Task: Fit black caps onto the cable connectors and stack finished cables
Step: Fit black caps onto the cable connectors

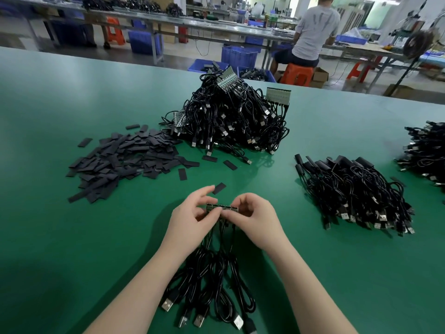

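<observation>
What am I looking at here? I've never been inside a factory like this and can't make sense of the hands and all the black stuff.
There is no machine: the one picture comes from a camera on a worker's head, looking down at their own bare hands. The left hand and right hand together pinch a small strip of connectors; its black cables hang toward the viewer, ending in USB plugs. On the green table lie flat black caps on the left, a big tangled heap of cables in the middle, and a neater stack of cables on the right, apparently the finished ones. Another person sits at a bench behind.
</observation>
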Available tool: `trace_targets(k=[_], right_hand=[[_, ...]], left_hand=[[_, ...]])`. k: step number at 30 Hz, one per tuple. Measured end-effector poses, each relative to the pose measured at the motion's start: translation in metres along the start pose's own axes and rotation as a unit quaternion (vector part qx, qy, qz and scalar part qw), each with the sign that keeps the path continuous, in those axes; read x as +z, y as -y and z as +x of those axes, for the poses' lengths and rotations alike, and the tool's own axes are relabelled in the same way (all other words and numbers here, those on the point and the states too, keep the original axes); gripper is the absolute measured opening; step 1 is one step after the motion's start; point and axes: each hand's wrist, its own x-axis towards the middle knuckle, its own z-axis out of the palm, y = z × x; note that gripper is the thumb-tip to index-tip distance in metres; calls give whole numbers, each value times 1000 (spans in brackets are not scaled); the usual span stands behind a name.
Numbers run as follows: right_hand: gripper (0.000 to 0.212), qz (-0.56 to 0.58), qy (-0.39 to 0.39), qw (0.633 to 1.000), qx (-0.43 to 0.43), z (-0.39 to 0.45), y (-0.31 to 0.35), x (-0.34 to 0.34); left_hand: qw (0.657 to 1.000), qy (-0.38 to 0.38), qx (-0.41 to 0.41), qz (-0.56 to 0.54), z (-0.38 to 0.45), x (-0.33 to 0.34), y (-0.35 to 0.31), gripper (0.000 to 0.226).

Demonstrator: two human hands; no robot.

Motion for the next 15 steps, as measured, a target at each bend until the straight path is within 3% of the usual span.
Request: trace_targets(k=[4,7,11,15], right_hand=[[9,129,-54,990,19,-8,-6,3],[9,126,-64,990,19,-16,-10,5],[9,129,-74,989,9,-20,-10,5],[11,129,-75,989,2,-22,-8,4]], left_hand=[[994,4,-24,-106,1,-4,-4,53],[992,5,-15,-127,-1,-4,-7,46],[993,43,-10,-107,-4,-2,-11,53],[995,35,-12,-87,-5,0,-12,53]])
